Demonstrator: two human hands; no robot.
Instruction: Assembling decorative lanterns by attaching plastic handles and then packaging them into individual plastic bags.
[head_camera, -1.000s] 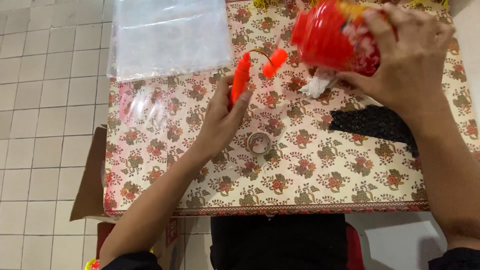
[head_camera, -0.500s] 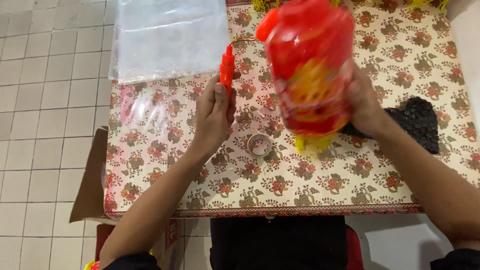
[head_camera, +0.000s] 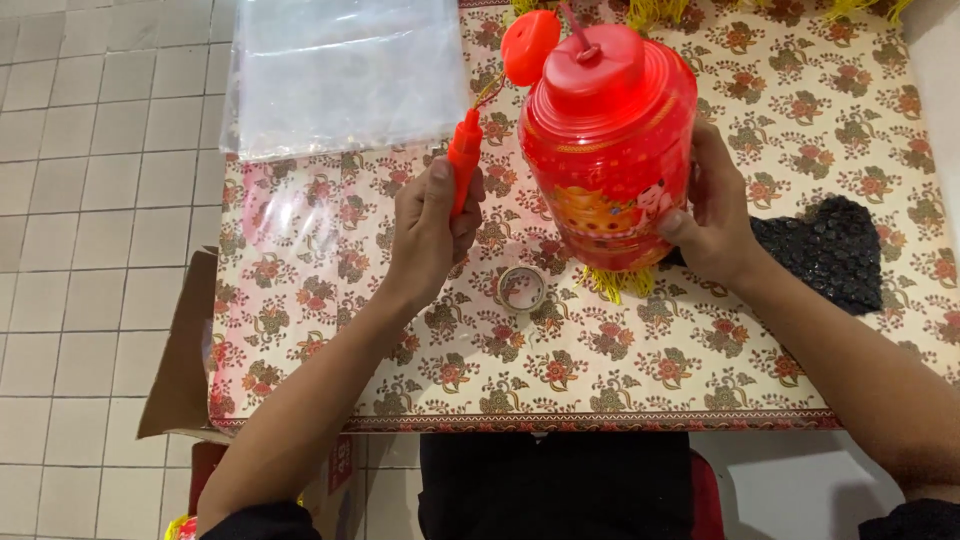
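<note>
Right hand (head_camera: 715, 225) cups a glossy red plastic lantern (head_camera: 608, 150), barrel-shaped, above the floral tablecloth (head_camera: 700, 370). Left of the lantern, left hand (head_camera: 430, 225) grips a smooth orange stick (head_camera: 463, 170). Tape roll (head_camera: 522, 288) lies below the lantern.

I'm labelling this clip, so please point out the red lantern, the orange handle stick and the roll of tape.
red lantern (head_camera: 605, 150), head view, on the middle of its ribbed red body.
orange handle stick (head_camera: 463, 165), head view, on the shaft just above the left hand.
roll of tape (head_camera: 522, 288), head view, on its ring.
</note>
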